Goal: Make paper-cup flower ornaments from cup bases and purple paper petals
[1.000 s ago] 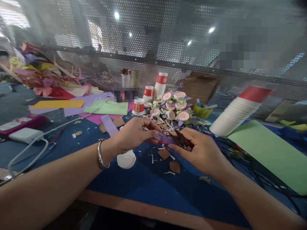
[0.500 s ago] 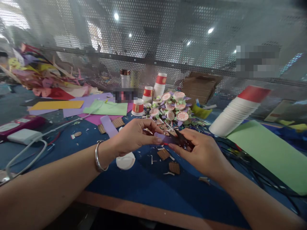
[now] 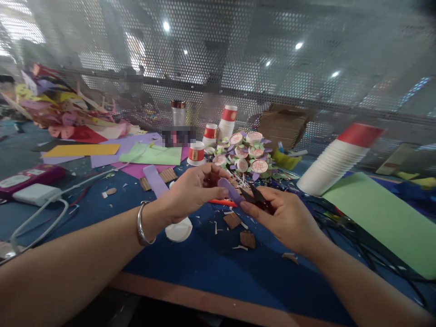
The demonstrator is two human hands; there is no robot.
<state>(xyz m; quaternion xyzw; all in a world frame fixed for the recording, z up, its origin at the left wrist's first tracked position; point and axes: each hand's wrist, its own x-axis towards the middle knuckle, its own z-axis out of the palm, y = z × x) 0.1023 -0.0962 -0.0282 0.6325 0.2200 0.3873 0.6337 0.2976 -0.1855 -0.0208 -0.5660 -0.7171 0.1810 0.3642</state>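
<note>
Gripping | left hand (image 3: 197, 190): purple paper strip (image 3: 230, 190) | right hand (image 3: 289, 218): dark scissors (image 3: 259, 199), just beside strip

Behind the blue surface (image 3: 211, 265) with its reddish-brown front edge (image 3: 190, 295), a tall grey perforated screen (image 3: 218, 27), crossed by a dark rail (image 3: 187, 83). Across it, small white lights (image 3: 166, 26) and, at upper left, a broader bright glare (image 3: 18, 29).
</note>
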